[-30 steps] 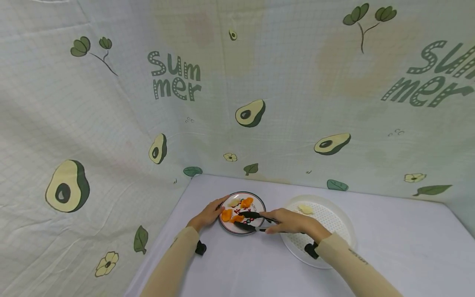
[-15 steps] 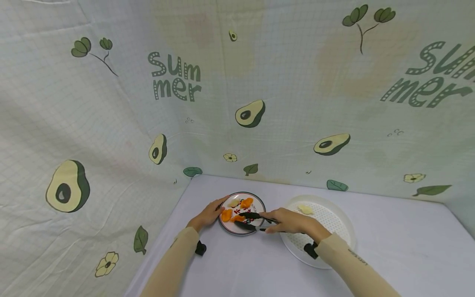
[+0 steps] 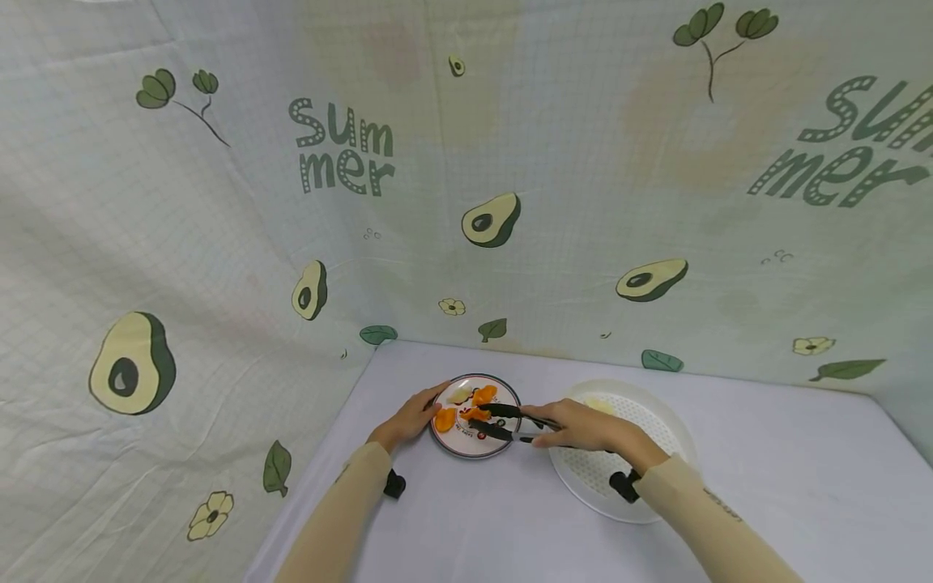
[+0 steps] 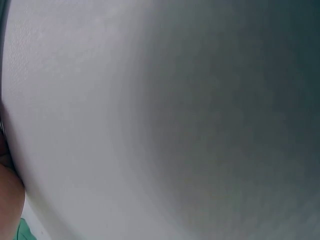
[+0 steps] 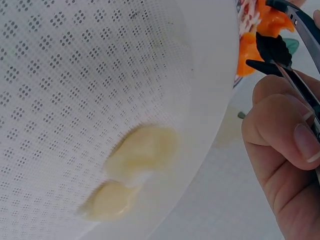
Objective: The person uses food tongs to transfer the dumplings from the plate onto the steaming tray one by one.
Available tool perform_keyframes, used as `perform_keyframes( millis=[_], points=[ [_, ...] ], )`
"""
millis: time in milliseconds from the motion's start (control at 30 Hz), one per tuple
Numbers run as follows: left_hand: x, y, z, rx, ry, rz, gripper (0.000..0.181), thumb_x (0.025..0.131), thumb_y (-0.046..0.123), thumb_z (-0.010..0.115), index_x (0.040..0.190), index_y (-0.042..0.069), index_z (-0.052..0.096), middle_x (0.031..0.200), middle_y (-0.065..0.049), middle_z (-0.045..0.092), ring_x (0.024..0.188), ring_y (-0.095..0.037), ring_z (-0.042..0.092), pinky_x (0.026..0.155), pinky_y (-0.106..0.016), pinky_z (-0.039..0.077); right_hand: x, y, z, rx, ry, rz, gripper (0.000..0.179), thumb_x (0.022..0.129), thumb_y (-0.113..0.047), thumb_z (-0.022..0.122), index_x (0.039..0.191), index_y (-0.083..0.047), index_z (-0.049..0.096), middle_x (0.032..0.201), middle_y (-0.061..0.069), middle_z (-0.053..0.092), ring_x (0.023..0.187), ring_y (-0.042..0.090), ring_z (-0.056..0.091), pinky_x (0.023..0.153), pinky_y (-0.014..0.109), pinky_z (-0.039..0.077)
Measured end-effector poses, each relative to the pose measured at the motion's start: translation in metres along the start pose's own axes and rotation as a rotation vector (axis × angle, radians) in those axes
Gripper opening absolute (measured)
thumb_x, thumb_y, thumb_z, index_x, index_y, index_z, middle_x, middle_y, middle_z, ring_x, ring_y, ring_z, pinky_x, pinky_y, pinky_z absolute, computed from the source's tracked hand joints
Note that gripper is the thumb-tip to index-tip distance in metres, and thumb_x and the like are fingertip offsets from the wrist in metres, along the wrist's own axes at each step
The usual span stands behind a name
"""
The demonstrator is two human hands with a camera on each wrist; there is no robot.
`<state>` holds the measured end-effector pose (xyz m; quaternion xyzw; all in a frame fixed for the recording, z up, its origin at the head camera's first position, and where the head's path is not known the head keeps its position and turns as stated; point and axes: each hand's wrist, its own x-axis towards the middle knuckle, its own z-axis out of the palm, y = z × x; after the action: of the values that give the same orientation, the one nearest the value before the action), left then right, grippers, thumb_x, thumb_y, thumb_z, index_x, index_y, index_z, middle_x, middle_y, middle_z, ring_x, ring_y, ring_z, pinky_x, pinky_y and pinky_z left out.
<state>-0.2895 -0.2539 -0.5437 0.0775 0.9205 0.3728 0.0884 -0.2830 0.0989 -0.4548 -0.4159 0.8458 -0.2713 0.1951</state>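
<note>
In the head view I have the left hand (image 3: 411, 417) just left of the frame's lower centre, its grip grasping the left edge of a round white plate with a dark rim and red print (image 3: 457, 444), thumb laid over the border. From the lower right of the frame the right hand (image 3: 579, 425) reaches in, its grip clenched around slim metal tongs with black tips (image 3: 503, 410). Those tips are over the plate, on either side of a soft orange piece (image 3: 472, 414) at its middle; I cannot tell whether they squeeze it. Two more orange pieces lie on the plate, one near its top (image 3: 484, 394) and one toward its left (image 3: 445, 419), with a pale yellow piece (image 3: 461, 394) at the upper left. Right of the plate, and well clear of its edge, a large round white perforated tray (image 3: 666, 421) sits partly under my right forearm. My right wrist feed shows a pale yellow, two-lobed mass (image 5: 145, 150) near the tray's wall at lower centre; I cannot tell if it is one piece or two. The left wrist feed is mostly blurred grey. Everything rests on a pale, smooth bench (image 3: 452, 518).
</note>
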Motion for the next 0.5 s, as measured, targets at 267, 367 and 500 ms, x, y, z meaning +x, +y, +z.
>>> perform_keyframes(
  millis=[267,367,500],
  points=[
    [0.001,-0.001,0.001,-0.001,0.006,-0.007,0.051,0.107,0.021,0.047,0.157,0.02,0.035,0.157,-0.017,0.036,0.143,-0.043,0.029,0.115,-0.061,0.022,-0.019,0.005,-0.008,-0.008,0.039,-0.016,0.065,0.098,-0.038,0.063,0.146,0.003,0.046,0.148,0.016,0.048,0.133,0.034,0.048,0.107,0.049,0.042],
    [-0.001,0.001,0.001,-0.008,0.011,-0.017,0.051,0.107,0.02,0.047,0.157,0.02,0.036,0.156,-0.017,0.036,0.143,-0.043,0.029,0.114,-0.062,0.022,-0.029,0.007,-0.012,-0.008,0.055,-0.026,0.066,0.098,-0.039,0.063,0.146,0.004,0.046,0.147,0.017,0.049,0.132,0.035,0.049,0.105,0.05,0.043],
    [-0.003,0.003,0.001,-0.013,0.012,-0.036,0.051,0.107,0.021,0.047,0.157,0.021,0.036,0.157,-0.017,0.036,0.143,-0.044,0.029,0.114,-0.063,0.022,-0.043,0.011,-0.019,-0.021,0.08,-0.029,0.071,0.098,-0.045,0.06,0.147,0.004,0.044,0.146,0.017,0.05,0.131,0.035,0.05,0.104,0.052,0.044]
  ],
)
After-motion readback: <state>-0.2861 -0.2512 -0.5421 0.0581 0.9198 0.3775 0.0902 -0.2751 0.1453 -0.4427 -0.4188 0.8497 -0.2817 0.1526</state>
